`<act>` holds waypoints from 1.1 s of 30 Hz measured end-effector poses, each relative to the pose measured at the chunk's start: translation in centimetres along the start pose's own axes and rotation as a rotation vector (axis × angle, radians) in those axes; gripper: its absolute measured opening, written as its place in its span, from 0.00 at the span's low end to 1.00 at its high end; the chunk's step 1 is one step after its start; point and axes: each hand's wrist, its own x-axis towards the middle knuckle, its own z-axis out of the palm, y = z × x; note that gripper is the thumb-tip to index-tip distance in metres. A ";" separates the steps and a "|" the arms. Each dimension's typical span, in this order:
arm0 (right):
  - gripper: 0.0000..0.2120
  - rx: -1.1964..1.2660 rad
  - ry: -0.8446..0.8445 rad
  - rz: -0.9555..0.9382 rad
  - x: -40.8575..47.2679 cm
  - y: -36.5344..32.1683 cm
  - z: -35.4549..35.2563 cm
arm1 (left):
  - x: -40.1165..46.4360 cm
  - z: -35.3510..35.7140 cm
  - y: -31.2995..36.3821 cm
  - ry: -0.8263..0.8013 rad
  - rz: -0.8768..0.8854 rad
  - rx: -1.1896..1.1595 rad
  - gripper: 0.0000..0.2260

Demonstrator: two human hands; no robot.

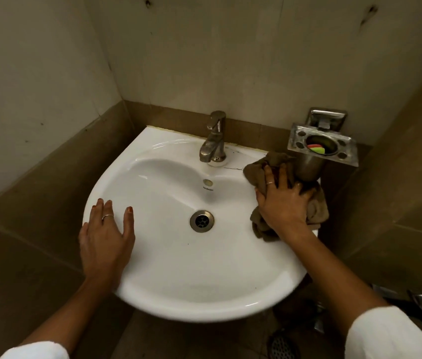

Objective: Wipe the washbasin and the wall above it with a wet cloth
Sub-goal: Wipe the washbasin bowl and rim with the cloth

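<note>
A small tiled bathroom corner: a white ceramic washbasin fixed to the wall, with a metal single-lever tap at centre frame and a round drain below it. At right, a wall-mounted steel toothbrush holder. Stained pale tiles fill the upper frame above a brown tile band; a floor drain grate shows at lower right.

A single small dark mark is printed on the inner back wall of the white washbasin, just below the round overflow hole and above the drain. It appears to be a brand word, but its letters are too small and blurred to be read.
</note>
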 end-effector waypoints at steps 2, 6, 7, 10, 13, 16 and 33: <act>0.28 -0.018 -0.013 -0.045 1.0 0.4 -0.4 | 0.2 0.1 -0.1 0.006 -0.014 -0.011 0.27; 0.27 -0.019 -0.039 -0.097 0.1 1.2 -0.9 | 0.3 0.1 -0.3 0.013 -0.032 -0.039 0.27; 0.27 -0.019 -0.040 -0.101 -0.6 1.4 -0.9 | 0.4 0.0 -0.2 0.015 -0.037 -0.048 0.27; 0.29 0.012 -0.057 -0.081 -2.9 1.7 -0.9 | 0.4 0.1 -0.4 0.022 -0.043 -0.071 0.29; 0.31 0.061 -0.042 -0.060 -5.5 1.8 -1.1 | 0.4 0.0 -0.6 0.024 -0.058 -0.107 0.31; 0.30 0.018 -0.162 -0.090 -8.0 1.6 -1.1 | 0.3 -0.3 -0.4 0.026 -0.088 -0.163 0.27; 0.26 0.358 -0.748 -0.486 -6.3 -9.5 4.7 | 0.7 -0.5 -0.3 0.078 -0.130 -0.322 0.22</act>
